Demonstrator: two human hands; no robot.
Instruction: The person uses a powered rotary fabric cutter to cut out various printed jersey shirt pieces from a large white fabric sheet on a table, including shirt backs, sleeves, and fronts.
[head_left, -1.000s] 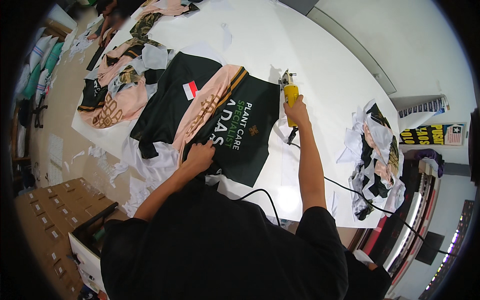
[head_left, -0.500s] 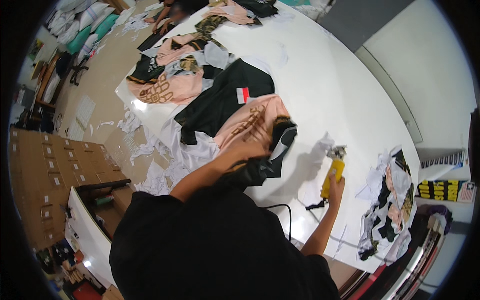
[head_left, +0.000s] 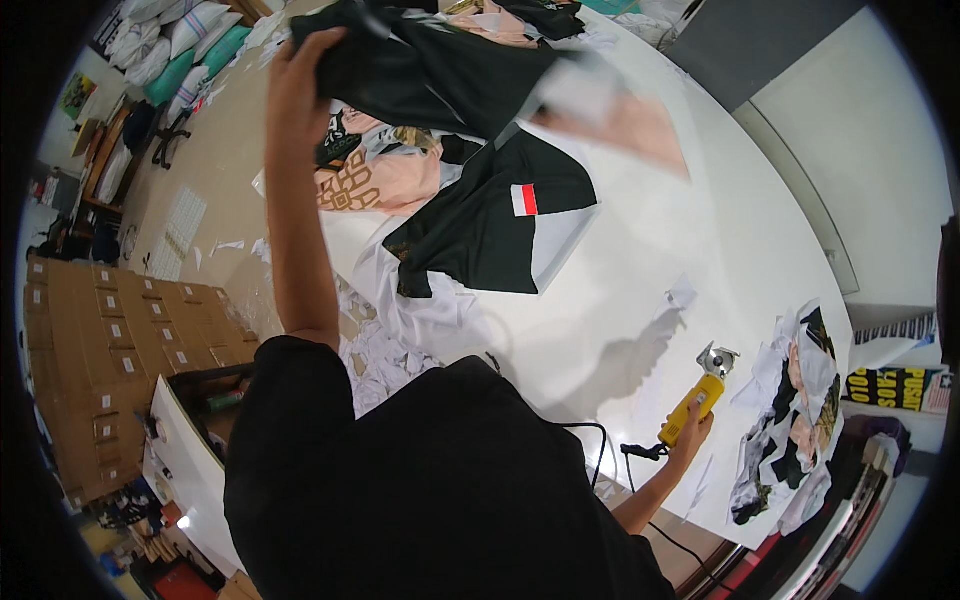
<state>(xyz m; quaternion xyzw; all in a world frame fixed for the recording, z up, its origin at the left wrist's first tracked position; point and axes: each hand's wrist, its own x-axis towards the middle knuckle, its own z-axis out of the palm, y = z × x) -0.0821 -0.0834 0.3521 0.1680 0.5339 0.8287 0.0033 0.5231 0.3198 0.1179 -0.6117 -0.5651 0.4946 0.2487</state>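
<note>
My left hand [head_left: 308,55] is raised over the far left of the table, its fingers closed on a dark green fabric piece [head_left: 430,70]. That piece hangs in the air and trails to the right into a blurred peach and white end. Below it, another dark green fabric piece [head_left: 470,225] with a small red and white patch [head_left: 524,200] lies on the white table [head_left: 640,250]. Off to the right, my right hand [head_left: 690,428] grips a yellow electric rotary cutter [head_left: 694,408], its metal blade head pointing away from me and its black cord trailing back.
Peach printed fabric pieces [head_left: 385,180] lie beyond the green one. A heap of mixed fabric scraps [head_left: 795,420] runs along the right table edge. White scraps [head_left: 385,365] gather by the left edge. Stacked cardboard boxes [head_left: 120,350] stand at left. The cutter's cord [head_left: 600,450] loops near my body.
My left hand has swung up and away to the far left, lifting a fabric piece off the patched green one. My right hand with the cutter has shifted slightly right and nearer.
</note>
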